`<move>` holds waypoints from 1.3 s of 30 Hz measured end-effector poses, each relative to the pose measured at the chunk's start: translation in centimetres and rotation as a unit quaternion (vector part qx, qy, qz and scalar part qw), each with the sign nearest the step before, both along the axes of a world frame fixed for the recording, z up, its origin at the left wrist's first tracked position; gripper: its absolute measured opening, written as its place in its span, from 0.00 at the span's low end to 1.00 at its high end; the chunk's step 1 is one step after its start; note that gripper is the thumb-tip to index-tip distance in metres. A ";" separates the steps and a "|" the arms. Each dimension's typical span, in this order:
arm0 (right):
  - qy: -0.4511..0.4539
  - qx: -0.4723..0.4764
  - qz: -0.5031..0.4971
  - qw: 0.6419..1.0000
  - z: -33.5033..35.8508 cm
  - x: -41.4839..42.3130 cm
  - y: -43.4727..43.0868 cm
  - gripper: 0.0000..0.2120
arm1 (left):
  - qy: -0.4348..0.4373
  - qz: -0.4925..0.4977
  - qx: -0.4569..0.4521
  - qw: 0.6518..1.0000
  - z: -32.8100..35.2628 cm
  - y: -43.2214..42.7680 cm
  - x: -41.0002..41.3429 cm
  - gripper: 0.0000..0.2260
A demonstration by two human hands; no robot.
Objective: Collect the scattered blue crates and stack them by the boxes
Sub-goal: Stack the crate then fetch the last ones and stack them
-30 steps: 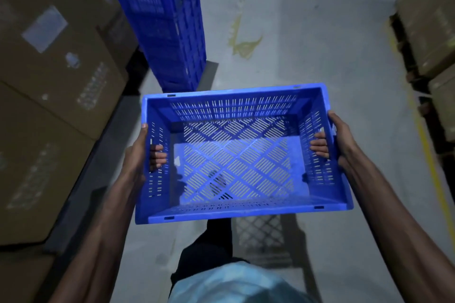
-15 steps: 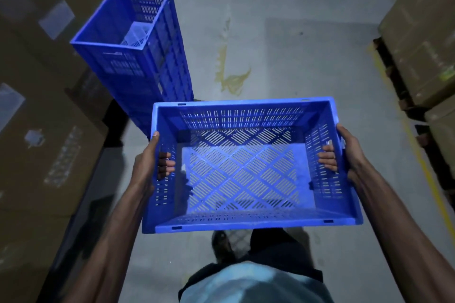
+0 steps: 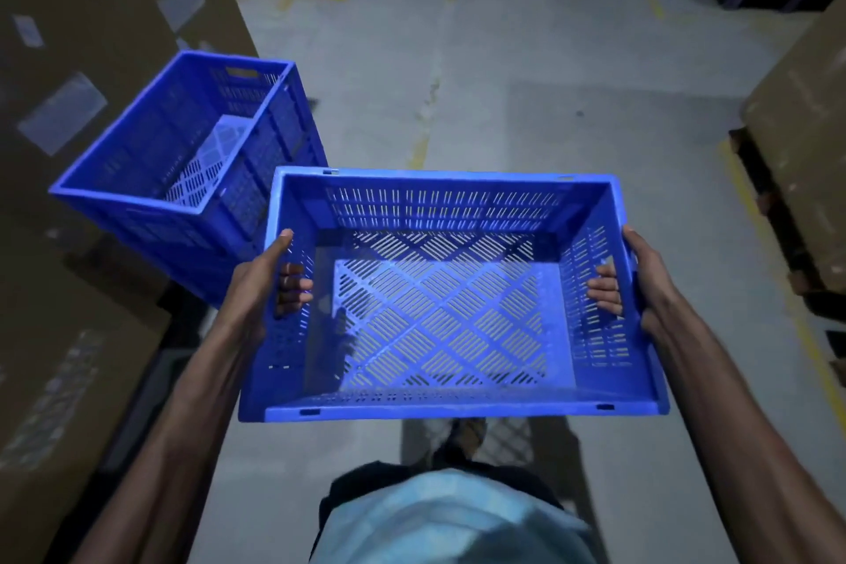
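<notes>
**A:** Where is my crate?

**B:** You hold the blue crate (image 3: 439,321) up off the floor (image 3: 503,60), in front of your belly. Its open top faces up. Its long side runs from left to right.

**A:** How do I hold it?

**B:** Your left hand (image 3: 256,284) grips the left short end. Your right hand (image 3: 650,284) grips the right short end. Your fingers (image 3: 293,289) curl in through the handle holes, and your thumbs lie on the rim.

**A:** What is past it?

**B:** A stack of blue crates (image 3: 151,151) stands behind the far left corner. Its long side points away from you, a bit to the right. It stands beside the brown boxes (image 3: 68,60) on your left. More boxes (image 3: 805,128) stand across the floor on your right.
</notes>
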State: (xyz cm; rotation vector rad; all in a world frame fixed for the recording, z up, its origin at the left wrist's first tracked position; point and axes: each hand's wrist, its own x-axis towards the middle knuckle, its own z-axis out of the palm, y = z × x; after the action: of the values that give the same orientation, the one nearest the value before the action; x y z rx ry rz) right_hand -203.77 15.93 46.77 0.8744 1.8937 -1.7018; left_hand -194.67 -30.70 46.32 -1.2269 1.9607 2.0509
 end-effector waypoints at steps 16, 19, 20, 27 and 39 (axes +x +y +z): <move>0.050 0.003 0.219 0.974 6.5 -41.0 -12.2 0.31 | 0.088 0.119 0.044 0.988 7.1 -6.4 -22.8 0.23; 0.062 0.005 0.280 0.958 7.7 -46.4 -18.6 0.30 | 0.099 0.174 0.054 0.978 7.6 -10.1 -24.8 0.24; 0.063 0.006 0.296 0.953 8.3 -48.0 -20.9 0.30 | 0.099 0.189 0.057 0.975 7.9 -11.3 -25.2 0.24; 0.057 -0.010 0.400 0.915 10.2 -56.6 -35.4 0.28 | 0.123 0.319 0.048 0.938 9.1 -17.2 -25.9 0.24; 0.042 -0.051 0.574 0.816 11.7 -59.7 -59.0 0.22 | 0.072 0.503 0.012 0.861 10.1 -22.8 -21.6 0.24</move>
State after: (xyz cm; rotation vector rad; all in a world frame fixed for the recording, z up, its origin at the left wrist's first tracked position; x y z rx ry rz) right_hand -263.44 -43.10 58.42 -0.4128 1.7220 -1.0129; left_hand -216.30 -53.45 56.38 -2.5295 1.4059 2.5597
